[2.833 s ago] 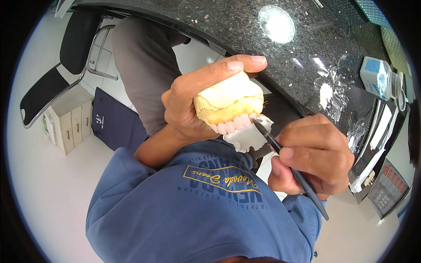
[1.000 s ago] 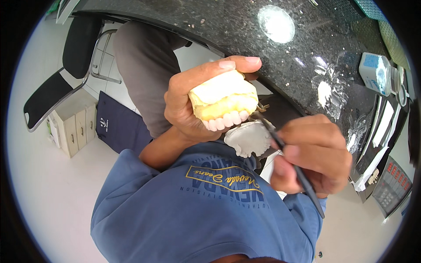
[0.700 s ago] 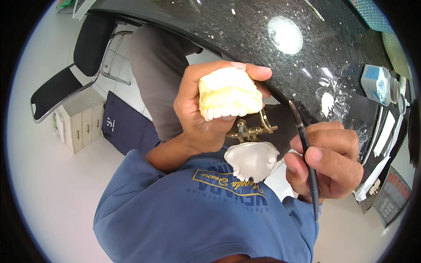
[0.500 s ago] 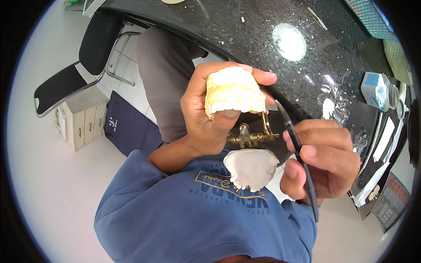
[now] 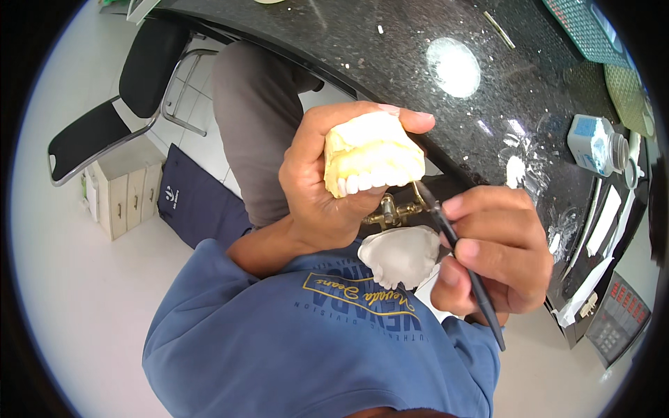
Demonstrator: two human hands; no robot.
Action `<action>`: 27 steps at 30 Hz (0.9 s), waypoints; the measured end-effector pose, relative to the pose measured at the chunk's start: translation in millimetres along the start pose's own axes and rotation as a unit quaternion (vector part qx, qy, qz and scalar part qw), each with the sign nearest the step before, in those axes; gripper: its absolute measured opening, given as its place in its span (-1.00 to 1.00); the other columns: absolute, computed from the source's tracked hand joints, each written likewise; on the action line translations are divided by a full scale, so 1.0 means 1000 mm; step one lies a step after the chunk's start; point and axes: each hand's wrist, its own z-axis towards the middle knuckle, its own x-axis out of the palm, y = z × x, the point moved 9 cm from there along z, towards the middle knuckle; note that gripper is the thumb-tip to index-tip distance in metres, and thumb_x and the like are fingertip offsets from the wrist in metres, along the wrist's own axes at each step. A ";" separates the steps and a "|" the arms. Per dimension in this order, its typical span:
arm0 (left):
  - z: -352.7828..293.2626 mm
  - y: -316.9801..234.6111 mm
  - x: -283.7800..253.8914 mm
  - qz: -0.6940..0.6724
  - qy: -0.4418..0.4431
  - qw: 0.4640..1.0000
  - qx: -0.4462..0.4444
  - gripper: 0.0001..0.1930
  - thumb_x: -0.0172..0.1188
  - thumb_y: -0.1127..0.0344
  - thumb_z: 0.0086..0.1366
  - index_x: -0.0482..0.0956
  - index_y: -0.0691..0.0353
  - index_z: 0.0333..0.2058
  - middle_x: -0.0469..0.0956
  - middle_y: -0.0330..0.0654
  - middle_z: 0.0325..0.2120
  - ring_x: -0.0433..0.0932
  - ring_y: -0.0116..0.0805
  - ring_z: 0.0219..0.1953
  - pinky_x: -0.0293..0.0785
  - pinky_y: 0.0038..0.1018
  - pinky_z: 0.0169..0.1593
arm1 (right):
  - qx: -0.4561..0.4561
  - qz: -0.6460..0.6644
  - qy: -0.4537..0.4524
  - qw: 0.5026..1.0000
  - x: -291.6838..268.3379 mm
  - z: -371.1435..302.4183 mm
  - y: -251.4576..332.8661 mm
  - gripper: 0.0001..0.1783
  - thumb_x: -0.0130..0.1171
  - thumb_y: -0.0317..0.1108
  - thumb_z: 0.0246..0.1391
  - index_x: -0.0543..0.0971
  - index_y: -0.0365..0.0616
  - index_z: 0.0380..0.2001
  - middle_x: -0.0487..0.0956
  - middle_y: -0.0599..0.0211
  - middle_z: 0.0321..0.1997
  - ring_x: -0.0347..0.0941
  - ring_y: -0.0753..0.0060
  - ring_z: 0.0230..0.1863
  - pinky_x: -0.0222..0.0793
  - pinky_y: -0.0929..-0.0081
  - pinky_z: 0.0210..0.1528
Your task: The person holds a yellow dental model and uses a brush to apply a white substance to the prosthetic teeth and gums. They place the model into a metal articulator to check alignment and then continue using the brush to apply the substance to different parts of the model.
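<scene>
My left hand (image 5: pixel 306 181) grips a yellow dental cast (image 5: pixel 376 159) with a row of white teeth along its lower edge. A brass-coloured articulator (image 5: pixel 391 211) joins it to a second, pale grey dental cast (image 5: pixel 399 256), which hangs open below, in front of my shirt. In my right hand (image 5: pixel 498 247) is a slim black-handled dental brush or carving tool (image 5: pixel 468 268), pinched like a pen. Its tip is just under the right end of the yellow cast; whether it touches cannot be told.
The dark speckled worktop (image 5: pixel 390 63) carries white powder smears (image 5: pixel 516 171), a powder jar (image 5: pixel 592 145) on its side and a teal basket (image 5: pixel 592 31). A calculator (image 5: pixel 617 320) lies at the right. A black chair (image 5: pixel 150 70) and a small drawer cabinet (image 5: pixel 129 191) stand at the left.
My right hand has moved left, bringing the tool's tip close to the yellow cast. My left hand has tilted the cast slightly, so its teeth show more clearly.
</scene>
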 end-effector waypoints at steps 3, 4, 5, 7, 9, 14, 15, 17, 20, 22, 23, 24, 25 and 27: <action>-0.004 0.003 -0.004 0.023 -0.040 0.999 -0.018 -0.58 0.17 0.20 0.30 0.26 0.39 -0.06 0.53 0.23 -0.14 0.61 -0.27 -0.29 0.58 -0.41 -0.20 | 0.043 -0.044 -0.062 0.996 -0.030 -0.010 0.006 -0.66 0.26 -0.52 -0.12 0.44 -0.19 -0.22 0.40 0.20 -0.42 0.42 0.36 -0.50 0.46 0.51 -0.43; -0.004 0.004 -0.003 0.041 -0.035 0.998 -0.021 -0.56 0.16 0.17 0.30 0.25 0.38 -0.06 0.53 0.23 -0.15 0.61 -0.26 -0.30 0.58 -0.41 -0.21 | 0.069 -0.072 -0.089 0.991 -0.046 -0.015 0.008 -0.63 0.32 -0.51 -0.16 0.46 -0.18 -0.21 0.41 0.18 -0.39 0.45 0.38 -0.49 0.46 0.58 -0.48; -0.003 0.004 -0.002 0.060 -0.030 0.997 -0.024 -0.54 0.16 0.13 0.30 0.25 0.38 -0.05 0.53 0.24 -0.16 0.61 -0.24 -0.31 0.58 -0.40 -0.22 | 0.096 -0.098 -0.111 0.984 -0.063 -0.021 0.009 -0.68 0.28 -0.49 -0.10 0.46 -0.19 -0.22 0.41 0.18 -0.40 0.42 0.41 -0.50 0.42 0.61 -0.50; -0.003 0.003 -0.001 0.050 -0.024 0.998 0.009 -0.47 0.15 0.03 0.29 0.23 0.37 -0.03 0.53 0.24 -0.17 0.61 -0.20 -0.29 0.58 -0.39 -0.21 | 0.166 -0.126 -0.137 0.968 -0.087 -0.033 0.001 -0.76 0.19 -0.44 0.01 0.44 -0.23 -0.23 0.41 0.16 -0.42 0.37 0.48 -0.53 0.34 0.65 -0.52; -0.003 0.002 0.000 0.071 -0.011 0.997 0.012 -0.42 0.13 -0.04 0.28 0.23 0.38 -0.03 0.53 0.26 -0.18 0.60 -0.18 -0.27 0.58 -0.39 -0.20 | 0.217 -0.162 -0.178 0.946 -0.090 -0.041 -0.004 -0.78 0.12 -0.35 0.10 0.43 -0.30 -0.29 0.40 0.12 -0.46 0.29 0.52 -0.59 0.20 0.69 -0.61; -0.004 0.002 0.002 0.201 -0.010 0.979 0.025 -0.31 0.02 -0.24 0.24 0.18 0.33 0.00 0.49 0.25 -0.15 0.60 -0.06 -0.38 0.62 -0.31 -0.31 | 0.297 -0.089 -0.190 0.931 -0.087 -0.052 -0.017 -0.80 0.21 -0.63 -0.09 0.42 -0.29 -0.39 0.49 0.17 -0.44 0.41 0.56 -0.49 0.36 0.69 -0.42; -0.004 0.001 0.004 0.206 -0.008 0.978 0.032 -0.32 0.01 -0.24 0.25 0.19 0.33 -0.01 0.49 0.26 -0.15 0.60 -0.06 -0.38 0.62 -0.30 -0.30 | 0.309 -0.092 -0.190 0.927 -0.088 -0.054 -0.018 -0.81 0.22 -0.63 -0.10 0.42 -0.29 -0.40 0.49 0.18 -0.45 0.39 0.58 -0.50 0.34 0.69 -0.43; -0.004 0.001 0.004 0.207 -0.003 0.977 0.046 -0.33 0.02 -0.22 0.26 0.20 0.34 -0.02 0.49 0.27 -0.16 0.61 -0.06 -0.37 0.63 -0.30 -0.28 | 0.320 -0.095 -0.189 0.923 -0.088 -0.056 -0.020 -0.81 0.22 -0.63 -0.10 0.42 -0.29 -0.41 0.49 0.20 -0.47 0.38 0.60 -0.50 0.33 0.69 -0.44; -0.005 0.001 0.003 0.202 0.008 0.976 0.074 -0.35 0.03 -0.19 0.27 0.20 0.35 -0.03 0.49 0.29 -0.16 0.61 -0.06 -0.36 0.63 -0.29 -0.26 | 0.316 -0.098 -0.189 0.925 -0.088 -0.056 -0.020 -0.81 0.23 -0.64 -0.11 0.41 -0.28 -0.42 0.48 0.21 -0.47 0.35 0.63 -0.50 0.28 0.71 -0.46; -0.006 0.001 0.003 0.196 0.015 0.977 0.088 -0.36 0.03 -0.18 0.27 0.20 0.35 -0.03 0.48 0.30 -0.16 0.61 -0.06 -0.35 0.64 -0.29 -0.25 | 0.337 -0.093 -0.192 0.917 -0.084 -0.056 -0.022 -0.81 0.22 -0.64 -0.12 0.42 -0.28 -0.43 0.48 0.23 -0.48 0.34 0.64 -0.51 0.27 0.71 -0.46; -0.006 0.002 0.002 0.194 0.013 0.977 0.090 -0.36 0.03 -0.17 0.27 0.20 0.36 -0.03 0.48 0.30 -0.16 0.61 -0.06 -0.35 0.64 -0.29 -0.25 | 0.337 -0.093 -0.192 0.917 -0.085 -0.056 -0.022 -0.81 0.22 -0.64 -0.12 0.42 -0.28 -0.43 0.48 0.23 -0.48 0.34 0.64 -0.51 0.27 0.71 -0.46; -0.006 0.002 0.002 0.193 0.012 0.977 0.091 -0.36 0.03 -0.17 0.27 0.20 0.36 -0.03 0.48 0.30 -0.16 0.61 -0.06 -0.35 0.64 -0.29 -0.25 | 0.336 -0.107 -0.180 0.918 -0.084 -0.055 -0.022 -0.82 0.21 -0.65 -0.12 0.42 -0.28 -0.43 0.48 0.23 -0.48 0.33 0.64 -0.51 0.26 0.71 -0.47; -0.006 0.001 0.002 0.191 0.010 0.977 0.092 -0.36 0.03 -0.17 0.28 0.20 0.36 -0.03 0.48 0.30 -0.16 0.61 -0.06 -0.35 0.64 -0.29 -0.25 | 0.335 -0.121 -0.167 0.919 -0.084 -0.055 -0.022 -0.82 0.20 -0.66 -0.13 0.43 -0.28 -0.43 0.48 0.23 -0.48 0.33 0.65 -0.51 0.24 0.72 -0.48; -0.006 0.001 0.002 0.194 0.009 0.977 0.092 -0.36 0.03 -0.17 0.28 0.20 0.36 -0.03 0.48 0.30 -0.16 0.61 -0.07 -0.35 0.64 -0.28 -0.25 | 0.318 -0.116 -0.176 0.924 -0.085 -0.055 -0.021 -0.82 0.19 -0.66 -0.14 0.43 -0.28 -0.43 0.48 0.23 -0.47 0.33 0.65 -0.51 0.24 0.72 -0.49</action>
